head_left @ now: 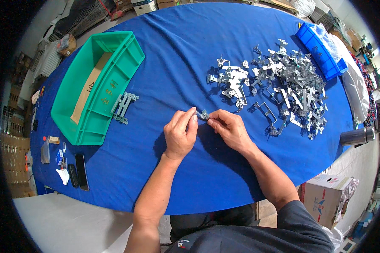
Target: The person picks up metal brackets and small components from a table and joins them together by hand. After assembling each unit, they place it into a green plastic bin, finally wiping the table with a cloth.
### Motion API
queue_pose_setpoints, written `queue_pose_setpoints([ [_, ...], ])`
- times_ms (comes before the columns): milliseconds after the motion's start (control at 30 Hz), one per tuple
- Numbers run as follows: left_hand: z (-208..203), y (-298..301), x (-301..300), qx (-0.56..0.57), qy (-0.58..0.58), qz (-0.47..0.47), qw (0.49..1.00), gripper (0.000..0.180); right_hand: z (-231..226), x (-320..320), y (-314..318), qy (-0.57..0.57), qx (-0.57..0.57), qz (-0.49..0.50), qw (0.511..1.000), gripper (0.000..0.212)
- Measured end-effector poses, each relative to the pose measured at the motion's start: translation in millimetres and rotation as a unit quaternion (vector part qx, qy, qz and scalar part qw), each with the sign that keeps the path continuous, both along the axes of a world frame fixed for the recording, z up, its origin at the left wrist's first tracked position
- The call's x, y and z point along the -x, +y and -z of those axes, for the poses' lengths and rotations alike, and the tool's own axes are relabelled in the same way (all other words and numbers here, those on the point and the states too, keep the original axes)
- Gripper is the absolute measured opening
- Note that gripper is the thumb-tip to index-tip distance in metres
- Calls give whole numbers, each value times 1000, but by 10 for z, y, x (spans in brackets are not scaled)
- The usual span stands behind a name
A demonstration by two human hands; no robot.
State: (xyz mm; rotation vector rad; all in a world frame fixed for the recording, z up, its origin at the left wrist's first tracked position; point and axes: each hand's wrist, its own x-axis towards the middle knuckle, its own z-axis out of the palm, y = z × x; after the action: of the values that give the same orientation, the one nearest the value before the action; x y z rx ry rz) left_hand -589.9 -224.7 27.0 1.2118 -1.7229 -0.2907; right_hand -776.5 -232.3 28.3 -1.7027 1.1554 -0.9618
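Note:
Between my two hands, above the blue cloth, is a small silver metal bracket point(204, 114), partly covered by fingers. My left hand point(180, 131) is closed, its thumb and forefinger pinching at the bracket's left end. From the other side, my right hand point(231, 130) pinches the bracket's right end between thumb and fingertips. To the right lies a large heap of similar metal brackets point(297, 82), with a smaller cluster of brackets point(234, 82) beside it. A short row of brackets point(121, 108) lies side by side against the green bin.
A green plastic bin point(131, 44) with cardboard inside stands at the left. A blue crate point(321, 55) sits at the far right, near a metal flask point(357, 137). A phone point(82, 172), a dark case point(73, 175) and small items lie at the left edge.

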Motion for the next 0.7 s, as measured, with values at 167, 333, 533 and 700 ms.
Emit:
queue_pose_setpoints([
  [167, -1, 16, 23, 24, -36, -1, 999, 17, -26, -30, 17, -63, -67, 19, 996, 14],
  [333, 31, 11, 33, 63, -72, 4, 995, 18, -38, -54, 32, -82, -60, -3, 995, 13],
  [533, 16, 5, 35, 69, -76, 27, 994, 18, 67, -35, -22, -40, 76, 43, 995, 15],
  [700, 2, 40, 17, 69, -35, 16, 997, 19, -50, 17, -32, -141, -146, 49, 978, 17],
])
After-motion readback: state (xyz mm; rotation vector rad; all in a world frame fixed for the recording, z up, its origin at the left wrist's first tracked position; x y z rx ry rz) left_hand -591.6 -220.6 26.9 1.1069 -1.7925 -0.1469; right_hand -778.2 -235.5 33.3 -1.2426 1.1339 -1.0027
